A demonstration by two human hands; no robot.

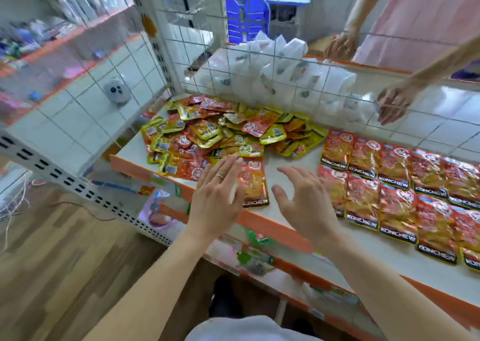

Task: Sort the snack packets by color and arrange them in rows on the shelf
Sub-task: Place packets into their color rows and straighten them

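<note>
While the left hand (217,197) and right hand (304,203) are spread and empty, a lone red packet (253,182) lies by the shelf's (293,156) front edge, which I judge must next join the red rows (402,184) rightward.

One view only: a wide-angle camera on the person's head looks forward and steeply down, close over a white shelf board with an orange front edge (288,156). The left hand (218,192) and right hand (304,203) enter from the bottom edge.
</note>
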